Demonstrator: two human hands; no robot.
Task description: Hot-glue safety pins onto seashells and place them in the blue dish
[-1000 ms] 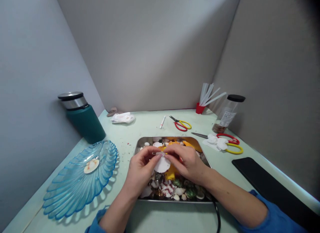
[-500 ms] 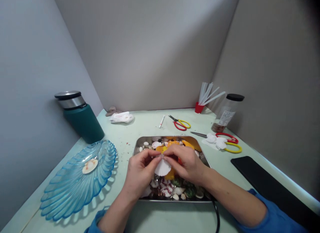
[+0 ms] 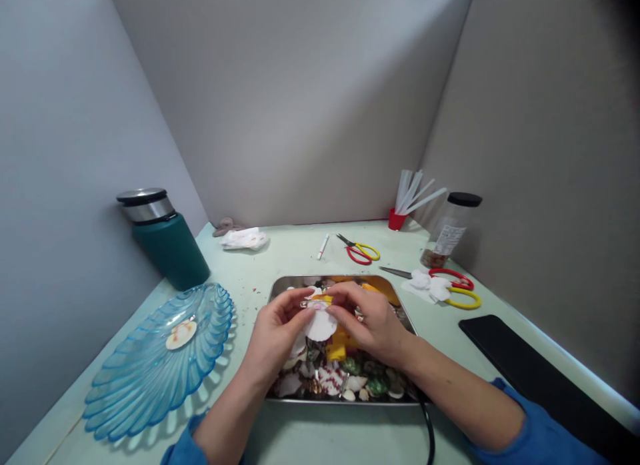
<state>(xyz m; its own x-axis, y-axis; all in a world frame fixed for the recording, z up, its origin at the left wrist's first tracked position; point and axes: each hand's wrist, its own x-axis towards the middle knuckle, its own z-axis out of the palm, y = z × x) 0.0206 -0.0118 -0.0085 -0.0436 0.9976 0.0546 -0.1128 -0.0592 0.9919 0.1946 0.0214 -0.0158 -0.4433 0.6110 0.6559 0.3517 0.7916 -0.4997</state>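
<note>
Grey walls (image 3: 295, 118) are edging the counter (image 3: 245, 338), which is leaving a gap between dish (image 3: 145, 385) and tray (image 3: 345, 403); over the tray, left hand (image 3: 277, 328) and right hand (image 3: 377, 322) are pinching a white shell (image 3: 321, 328) by its upper edge.

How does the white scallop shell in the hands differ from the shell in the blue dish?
The white scallop shell is held above the metal tray by the left hand and right hand; the patterned shell lies in the blue glassy dish. The white scallop shell's fan looks plain, while the patterned shell carries orange-brown markings. Both have a pale ground.
</note>
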